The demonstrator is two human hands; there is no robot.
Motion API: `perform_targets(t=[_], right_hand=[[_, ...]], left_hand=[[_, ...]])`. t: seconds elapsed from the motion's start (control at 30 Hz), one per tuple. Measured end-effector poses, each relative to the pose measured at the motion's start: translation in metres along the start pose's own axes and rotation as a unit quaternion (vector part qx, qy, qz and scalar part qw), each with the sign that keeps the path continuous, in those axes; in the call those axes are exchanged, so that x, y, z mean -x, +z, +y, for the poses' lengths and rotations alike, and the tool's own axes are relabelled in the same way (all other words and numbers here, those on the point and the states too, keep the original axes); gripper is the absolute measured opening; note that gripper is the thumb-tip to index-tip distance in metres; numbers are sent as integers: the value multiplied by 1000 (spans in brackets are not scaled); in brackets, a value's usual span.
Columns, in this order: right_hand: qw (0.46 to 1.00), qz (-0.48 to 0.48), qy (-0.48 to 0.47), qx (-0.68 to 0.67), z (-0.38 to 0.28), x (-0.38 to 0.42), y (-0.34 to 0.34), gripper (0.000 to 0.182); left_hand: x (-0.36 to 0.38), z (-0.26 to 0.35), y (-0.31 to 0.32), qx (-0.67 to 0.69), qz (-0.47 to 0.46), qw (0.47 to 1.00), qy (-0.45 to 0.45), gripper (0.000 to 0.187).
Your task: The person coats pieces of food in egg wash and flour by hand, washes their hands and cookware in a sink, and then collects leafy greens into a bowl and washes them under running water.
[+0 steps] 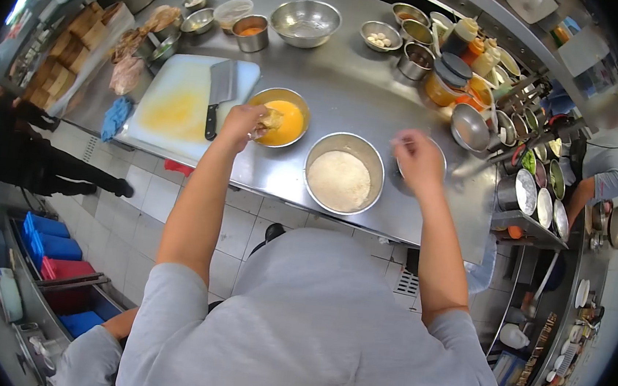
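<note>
My left hand pinches a yellow, egg-coated piece of food at the left rim of a steel bowl of beaten egg. What the piece is made of cannot be made out. In front of me stands a round steel pot of pale crumbs. To its right, my right hand hovers over another round metal container, partly hidden beneath it. Its fingers are curled together and slightly blurred; anything between them is hidden. A cleaver lies on the white cutting board, left of the egg bowl.
Steel bowls, including a large one, line the back of the steel table. Sauce bottles and ingredient containers crowd the right. A blue cloth lies by the board's left corner. A person in dark clothes is at left; another person's arm shows at right.
</note>
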State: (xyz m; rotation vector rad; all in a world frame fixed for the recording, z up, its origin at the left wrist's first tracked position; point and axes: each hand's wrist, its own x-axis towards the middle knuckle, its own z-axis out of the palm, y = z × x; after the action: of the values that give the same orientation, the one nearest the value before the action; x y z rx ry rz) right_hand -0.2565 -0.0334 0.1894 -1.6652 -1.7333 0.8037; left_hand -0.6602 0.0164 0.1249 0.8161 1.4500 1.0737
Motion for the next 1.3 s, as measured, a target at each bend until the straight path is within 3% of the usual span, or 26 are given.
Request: perform_targets(t=[0.07,0.13,0.17,0.23,0.27,0.33,0.37,0.47,0.5,0.53,0.6,0.63,0.7,0.73,0.8,0.87,0.93,0.97,1.0,1.03,1.1,1.13,1.2,1.23,1.27,1.3], right_hand=[[978,-207,6,24,-35,10,25,58],[928,-297,-92,206,-32,17,67,72],[929,-295,-91,205,-31,17,86,72],[874,-352,17,334,-28,11,121,91],[874,-352,17,334,-21,5,135,91],[854,-329,101,389,-11,-7,156,99],[880,-301,142,340,-17,-8,155,95],[884,-315,137,317,-21,-17,136,88],[907,-248,82,331,-5,-16,143,71],[907,-245,89,330,11,-20,145,71],[894,-332,16,300,19,-29,138,56],[894,-330,20,302,19,-31,133,56],[949,-263,78,157,8,-29,119,46],[948,-264,81,159,7,-34,112,46],[973,-194,125,-29,9,-47,95,43],[977,-158,132,-58,-15,-52,64,34],[988,-114,85,-57,-31,-53,41,32],[995,-70,37,-57,-36,-52,31,29],[995,-67,41,-55,-43,-48,23,29],[997,-63,23,-28,-51,-43,18,33],[998,-54,10,-3,-54,-33,25,37],[997,-65,-7,38,-50,-29,38,33],[994,-75,-24,78,-23,-27,64,29],[959,-161,-22,231,-1,-31,81,28],[894,-242,-20,377,8,-35,89,27],[893,-241,-21,379,5,-36,89,27]], left_hand=[[1,4,-1,29,-5,999,-25,32],[8,9,2,96,-2,994,-60,32],[8,8,1,95,-3,994,-60,32],[8,6,-3,166,-40,984,-55,32],[10,8,-6,166,-39,984,-54,32],[18,16,-10,216,-36,974,-59,30],[12,11,-15,215,-38,974,-61,30],[-10,0,-26,313,-83,945,-44,28],[-7,5,-25,323,-83,942,-30,28],[-4,8,-22,333,-83,939,-15,27],[11,24,-12,302,-68,951,-10,28],[18,30,-6,252,-59,966,27,27],[36,41,11,205,-49,976,59,26],[48,46,26,135,-55,985,90,26],[71,47,59,38,-92,988,114,28],[85,42,91,11,-124,986,109,30],[92,39,111,-219,-182,953,103,39],[85,35,112,-218,-187,952,103,39],[69,30,109,-293,-118,933,171,42],[52,26,104,-363,-48,900,238,46],[16,28,80,-340,-11,891,302,45],[8,33,71,-341,-16,890,303,45],[0,42,53,-417,18,881,223,44],[-9,32,43,-417,17,881,225,44],[-23,14,35,-505,-6,833,228,44],[-32,0,31,-587,-28,777,227,45]])
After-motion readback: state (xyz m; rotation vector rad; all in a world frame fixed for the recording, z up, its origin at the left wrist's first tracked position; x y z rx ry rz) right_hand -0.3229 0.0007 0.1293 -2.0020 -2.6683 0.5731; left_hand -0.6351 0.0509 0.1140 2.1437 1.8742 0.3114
